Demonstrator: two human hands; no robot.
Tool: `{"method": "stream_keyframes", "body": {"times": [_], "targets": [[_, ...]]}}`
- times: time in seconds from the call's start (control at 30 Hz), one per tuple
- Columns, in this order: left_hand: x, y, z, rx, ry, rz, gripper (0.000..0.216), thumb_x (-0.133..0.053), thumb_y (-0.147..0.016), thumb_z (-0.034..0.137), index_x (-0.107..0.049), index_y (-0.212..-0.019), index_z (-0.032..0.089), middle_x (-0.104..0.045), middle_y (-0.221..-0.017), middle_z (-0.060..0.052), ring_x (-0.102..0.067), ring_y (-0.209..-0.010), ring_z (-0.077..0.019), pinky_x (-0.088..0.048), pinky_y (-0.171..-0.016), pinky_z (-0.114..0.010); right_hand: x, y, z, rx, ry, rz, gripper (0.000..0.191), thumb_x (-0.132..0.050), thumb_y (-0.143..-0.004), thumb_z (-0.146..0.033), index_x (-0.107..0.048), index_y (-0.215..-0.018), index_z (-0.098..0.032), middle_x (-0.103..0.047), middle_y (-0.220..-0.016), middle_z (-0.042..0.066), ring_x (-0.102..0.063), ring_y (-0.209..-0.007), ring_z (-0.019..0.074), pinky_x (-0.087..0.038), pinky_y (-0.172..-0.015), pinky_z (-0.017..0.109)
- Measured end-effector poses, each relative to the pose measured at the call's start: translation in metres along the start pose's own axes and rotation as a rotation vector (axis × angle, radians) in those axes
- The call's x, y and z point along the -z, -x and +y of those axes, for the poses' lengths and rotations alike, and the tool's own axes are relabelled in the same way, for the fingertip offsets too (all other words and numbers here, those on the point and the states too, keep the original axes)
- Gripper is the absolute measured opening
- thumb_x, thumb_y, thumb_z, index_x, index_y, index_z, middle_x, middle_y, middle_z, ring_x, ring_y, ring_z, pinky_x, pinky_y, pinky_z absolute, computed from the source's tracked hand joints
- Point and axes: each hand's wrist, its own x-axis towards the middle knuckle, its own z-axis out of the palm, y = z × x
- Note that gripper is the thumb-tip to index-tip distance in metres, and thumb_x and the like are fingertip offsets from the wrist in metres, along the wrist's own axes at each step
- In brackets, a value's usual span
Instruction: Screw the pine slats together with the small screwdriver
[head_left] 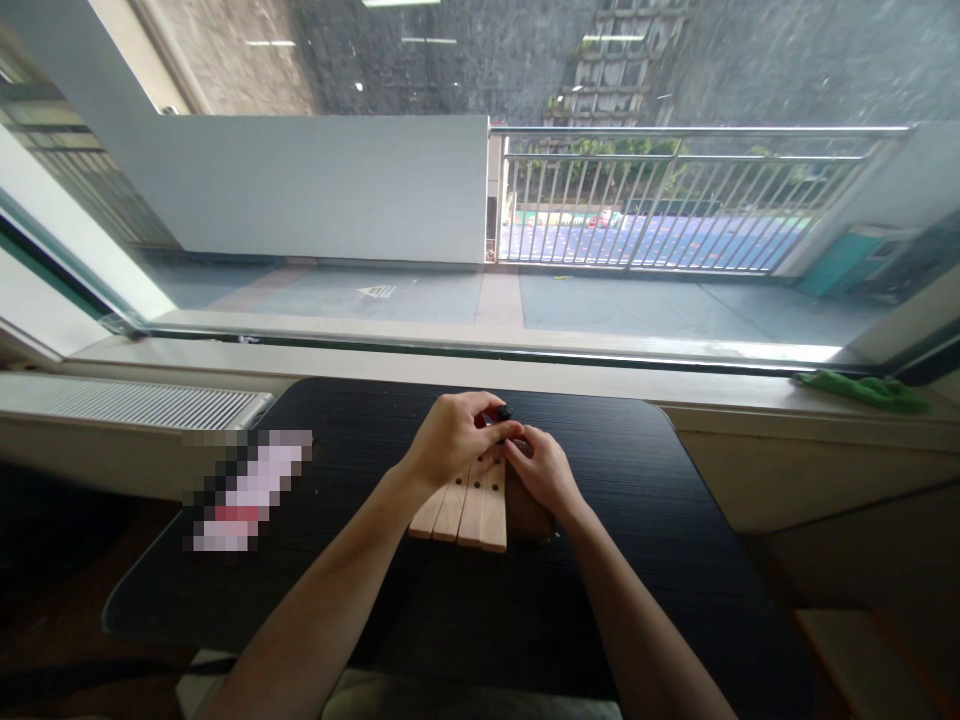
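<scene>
My left hand [454,440] reaches over several pale wooden slats [484,515] lying side by side on the black table. Its thumb and index finger close on a small black knob-like piece [505,412] above the far end of the slats. Dark round holes run across the slats. My right hand [541,468] sits at their right edge, its thumb and fingertips drawn together by my left thumb; whatever they grip is hidden. Beneath this hand lies a brown object [531,512], mostly covered and too dark to identify.
The black table [637,560] has rounded corners and stands against a window sill [390,365]. A blurred-out pinkish item [259,485] lies at its left. A green cloth [862,390] rests on the sill at right, and a white radiator [142,400] is at left.
</scene>
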Motion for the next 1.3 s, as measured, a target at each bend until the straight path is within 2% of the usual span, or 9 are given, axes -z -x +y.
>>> {"method": "stream_keyframes", "body": {"times": [0.37,0.67,0.9,1.07,1.2,1.3], "targets": [[0.0025,0.0,-0.0033,0.107,0.172,-0.077,0.026,-0.073,-0.078,0.037,-0.074,-0.085,0.013,-0.068,-0.067,-0.001,-0.054,-0.054,-0.0097,-0.041,-0.048,-0.018,-0.0003,0.0,0.0008,0.0,-0.013,0.001,0.017,-0.056,-0.085,-0.035,-0.066,-0.08,-0.022,-0.066,-0.077,0.003,-0.057,-0.077,0.0209,-0.038,-0.068,0.03],[0.0043,-0.0006,-0.0063,0.141,0.203,-0.121,0.028,-0.069,-0.081,0.037,-0.075,-0.095,0.014,-0.072,-0.073,-0.002,-0.056,-0.054,-0.0102,-0.043,-0.045,-0.018,0.0002,-0.0001,0.0009,-0.021,-0.031,-0.013,0.02,-0.057,-0.085,-0.039,-0.067,-0.079,-0.023,-0.067,-0.078,0.003,-0.059,-0.076,0.0202,-0.039,-0.067,0.03],[0.0052,-0.0003,-0.0057,0.166,0.237,-0.179,0.032,-0.064,-0.085,0.039,-0.072,-0.102,0.014,-0.075,-0.085,-0.006,-0.064,-0.064,-0.0141,-0.049,-0.049,-0.02,0.0006,-0.0002,0.0005,-0.023,-0.031,-0.015,0.022,-0.056,-0.085,-0.04,-0.068,-0.08,-0.022,-0.07,-0.081,0.004,-0.059,-0.078,0.021,-0.041,-0.069,0.031],[0.0067,-0.0007,-0.0044,0.138,0.247,-0.219,0.028,-0.062,-0.087,0.036,-0.07,-0.104,0.015,-0.075,-0.094,-0.008,-0.069,-0.082,-0.0177,-0.056,-0.068,-0.024,0.0004,-0.0006,0.002,-0.015,-0.055,-0.031,0.022,-0.056,-0.086,-0.04,-0.067,-0.079,-0.023,-0.069,-0.08,0.004,-0.059,-0.079,0.0216,-0.04,-0.071,0.032],[0.0066,0.0014,-0.0047,0.182,0.219,-0.224,0.039,-0.059,-0.089,0.041,-0.063,-0.119,0.018,-0.073,-0.096,-0.009,-0.067,-0.063,-0.0149,-0.052,-0.052,-0.023,-0.0002,-0.0003,0.0029,-0.02,-0.069,-0.025,0.023,-0.056,-0.086,-0.041,-0.069,-0.085,-0.022,-0.07,-0.085,0.005,-0.06,-0.082,0.022,-0.041,-0.073,0.032],[0.0043,0.0027,-0.002,0.162,0.177,-0.209,0.039,-0.06,-0.088,0.041,-0.063,-0.12,0.019,-0.072,-0.095,-0.007,-0.066,-0.062,-0.0139,-0.051,-0.055,-0.023,-0.0005,0.0001,0.0033,-0.017,-0.064,-0.022,0.023,-0.055,-0.086,-0.04,-0.068,-0.083,-0.022,-0.07,-0.083,0.005,-0.06,-0.08,0.0218,-0.041,-0.071,0.032]]}}
